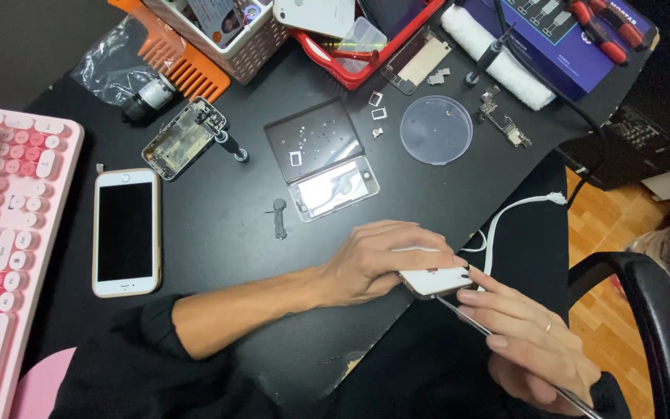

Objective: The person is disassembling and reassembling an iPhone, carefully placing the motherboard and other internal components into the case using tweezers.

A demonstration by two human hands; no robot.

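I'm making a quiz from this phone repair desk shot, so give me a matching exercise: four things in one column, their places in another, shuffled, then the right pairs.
Things:
1. pink keyboard
2. orange comb
3. clear round lid
4. white phone

Places:
A. between the left hand and right hand
B. far left edge of the table
C. top left, beside the basket
D. upper middle, right of the dark parts mat

Pairs: 1-B, 2-C, 3-D, 4-A

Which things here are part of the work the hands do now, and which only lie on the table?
In use:
left hand pressing down the white phone
right hand holding a thin metal tool at the phone's edge

Lying about:
pink keyboard
intact phone
opened phone body
orange comb
clear round lid
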